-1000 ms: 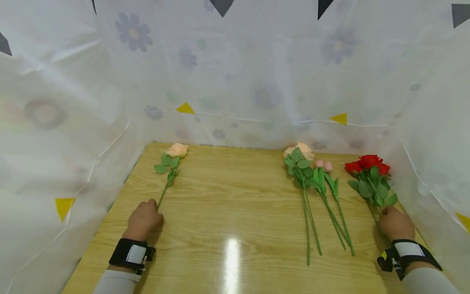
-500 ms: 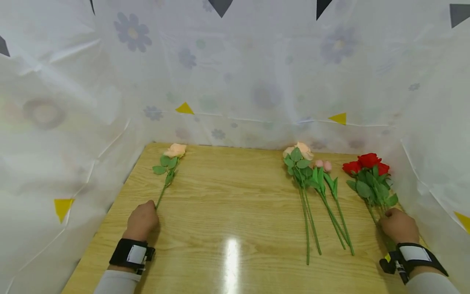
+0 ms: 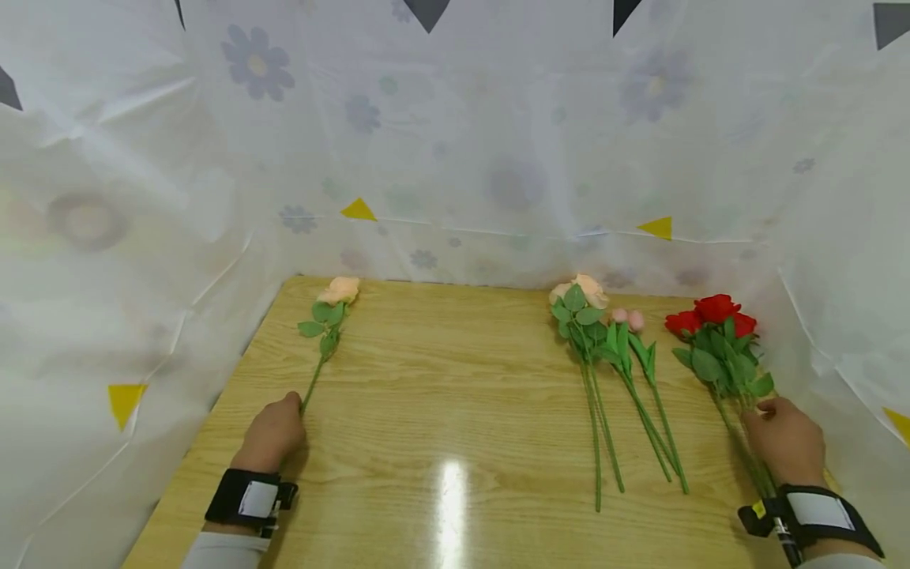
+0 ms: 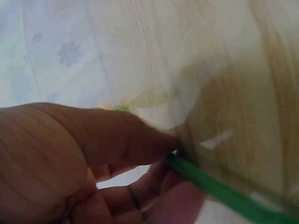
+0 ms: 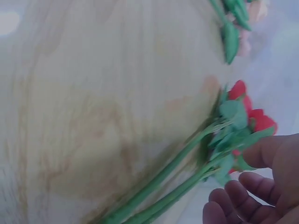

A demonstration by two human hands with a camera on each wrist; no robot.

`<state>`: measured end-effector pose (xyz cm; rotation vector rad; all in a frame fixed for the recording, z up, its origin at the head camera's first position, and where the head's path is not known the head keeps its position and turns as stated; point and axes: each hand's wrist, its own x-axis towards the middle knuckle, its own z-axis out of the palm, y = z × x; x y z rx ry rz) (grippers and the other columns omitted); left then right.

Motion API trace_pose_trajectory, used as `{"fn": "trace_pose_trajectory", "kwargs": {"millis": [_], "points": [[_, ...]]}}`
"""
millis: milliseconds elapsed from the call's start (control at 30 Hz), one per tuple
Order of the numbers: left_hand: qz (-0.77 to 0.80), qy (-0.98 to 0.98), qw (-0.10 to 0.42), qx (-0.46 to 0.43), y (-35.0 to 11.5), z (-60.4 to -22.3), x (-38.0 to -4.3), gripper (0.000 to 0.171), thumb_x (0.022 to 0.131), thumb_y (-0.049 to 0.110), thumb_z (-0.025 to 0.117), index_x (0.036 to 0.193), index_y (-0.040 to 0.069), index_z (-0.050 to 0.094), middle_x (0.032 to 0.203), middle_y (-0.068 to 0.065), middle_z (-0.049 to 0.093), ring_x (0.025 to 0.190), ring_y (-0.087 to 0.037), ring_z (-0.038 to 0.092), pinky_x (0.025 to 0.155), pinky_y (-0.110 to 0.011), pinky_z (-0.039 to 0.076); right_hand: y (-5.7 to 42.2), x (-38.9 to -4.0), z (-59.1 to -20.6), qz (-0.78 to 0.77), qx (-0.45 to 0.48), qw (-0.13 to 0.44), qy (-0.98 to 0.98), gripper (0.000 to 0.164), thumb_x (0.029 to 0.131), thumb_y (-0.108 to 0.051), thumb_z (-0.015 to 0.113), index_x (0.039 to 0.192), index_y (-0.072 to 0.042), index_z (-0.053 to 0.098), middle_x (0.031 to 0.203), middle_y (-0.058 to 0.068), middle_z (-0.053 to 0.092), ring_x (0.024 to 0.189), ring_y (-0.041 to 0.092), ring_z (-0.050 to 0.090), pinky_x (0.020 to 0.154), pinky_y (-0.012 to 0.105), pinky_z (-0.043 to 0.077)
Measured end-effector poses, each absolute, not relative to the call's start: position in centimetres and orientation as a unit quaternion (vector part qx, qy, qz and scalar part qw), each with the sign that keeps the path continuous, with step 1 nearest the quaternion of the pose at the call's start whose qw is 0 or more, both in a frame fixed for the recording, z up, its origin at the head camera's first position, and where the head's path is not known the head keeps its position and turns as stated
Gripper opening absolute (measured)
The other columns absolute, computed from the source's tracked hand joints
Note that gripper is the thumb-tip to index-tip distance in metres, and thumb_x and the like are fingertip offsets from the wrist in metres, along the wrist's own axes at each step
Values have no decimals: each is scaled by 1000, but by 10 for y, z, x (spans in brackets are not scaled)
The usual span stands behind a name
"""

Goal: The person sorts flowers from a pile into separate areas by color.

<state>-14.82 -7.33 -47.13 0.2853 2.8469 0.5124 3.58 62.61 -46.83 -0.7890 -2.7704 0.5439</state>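
My left hand [image 3: 273, 433] is at the left of the table and pinches the lower stem of a single peach rose [image 3: 339, 291] between thumb and fingers. In the left wrist view the green stem [image 4: 210, 183] runs out from under the fingertips; the bloom is mostly hidden behind the thumb. At the right edge, several red roses [image 3: 716, 308] lie bunched with dark green leaves. My right hand [image 3: 787, 439] is just beside their stems. The right wrist view has its thumb and fingers spread apart, thumb tip over a leaf, with the long stems [image 5: 161, 179] outside the grasp.
Left of the red roses lie pink tulips [image 3: 627, 319] with green stems. Beside them are peach roses [image 3: 588, 292], stems pointing toward me. The wooden table [image 3: 455, 371] is bordered by white flower-patterned sheeting [image 3: 455, 142] at the back and sides.
My right hand has come off the red rose stems, its fingers loosening as it shifted right and slightly toward me. My left hand drew slightly back with the peach rose.
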Motion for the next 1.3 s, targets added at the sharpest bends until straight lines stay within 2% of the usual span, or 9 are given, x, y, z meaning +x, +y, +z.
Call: {"fn": "trace_pose_trajectory", "kwargs": {"millis": [67, 200, 367, 533, 667, 800, 900, 1100, 1300], "points": [[187, 971, 116, 91, -72, -471, -148, 23, 87, -4, 50, 108, -11, 54, 86, -25, 65, 77, -38, 64, 66, -51, 49, 619, 37, -465, 188, -264, 137, -936, 39, 96, -19, 56, 109, 17, 56, 93, 35, 62, 70, 44, 59, 56, 48, 43], [231, 961, 120, 91, -67, -469, -148, 42, 86, -1, 52, 125, -13, 49, 77, -16, 62, 62, -27, 55, 56, -41, 44, 600, 36, -457, 198, -263, 178, -927, 33, 96, -17, 56, 107, 15, 59, 92, 33, 63, 71, 43, 59, 56, 43, 42], [297, 943, 110, 97, -53, -462, -148, 45, 91, 1, 52, 133, -10, 45, 73, -5, 53, 52, -17, 43, 51, -32, 36, 572, 27, -455, 238, -267, 188, -915, 33, 98, -22, 57, 109, 8, 63, 99, 28, 64, 74, 32, 58, 53, 32, 41], [350, 928, 95, 83, -36, -452, -140, 47, 94, 5, 53, 139, -4, 45, 92, -11, 59, 61, -18, 50, 53, -33, 40, 535, 19, -465, 321, -247, 175, -897, 40, 102, -32, 53, 123, 0, 62, 106, 17, 64, 75, 7, 53, 55, 24, 43], [388, 914, 75, 91, -16, -444, -134, 46, 95, 6, 53, 141, 0, 47, 99, -11, 60, 76, -21, 61, 58, -34, 46, 513, 13, -463, 368, -226, 183, -883, 40, 103, -33, 52, 128, -2, 59, 109, 9, 62, 79, 0, 54, 61, 19, 46], [428, 895, 43, 117, 10, -445, -131, 44, 95, 5, 56, 138, 3, 52, 97, -8, 59, 83, -20, 63, 63, -33, 49, 495, 3, -457, 437, -212, 181, -855, 39, 103, -30, 52, 130, -2, 55, 107, 3, 59, 86, 4, 58, 69, 19, 51], [463, 876, 22, 136, 32, -454, -126, 44, 92, 4, 59, 136, 5, 54, 96, -5, 59, 82, -18, 62, 63, -33, 48, 476, -10, -456, 482, -200, 171, -836, 38, 104, -29, 52, 129, -1, 53, 106, 4, 59, 91, 11, 60, 72, 22, 53], [503, 845, 34, 178, 78, -464, -112, 42, 92, 3, 60, 133, 5, 56, 93, -2, 58, 78, -14, 59, 60, -29, 48, 419, -41, -452, 562, -150, 137, -802, 36, 103, -24, 54, 131, 0, 52, 115, 18, 56, 92, 11, 59, 76, 28, 54], [520, 823, 41, 226, 116, -460, -98, 40, 91, 3, 60, 131, 4, 57, 91, -1, 58, 76, -13, 60, 60, -27, 49, 372, -66, -442, 620, -98, 100, -772, 36, 101, -17, 58, 132, -2, 50, 115, 14, 53, 95, 21, 60, 78, 32, 54]]}}
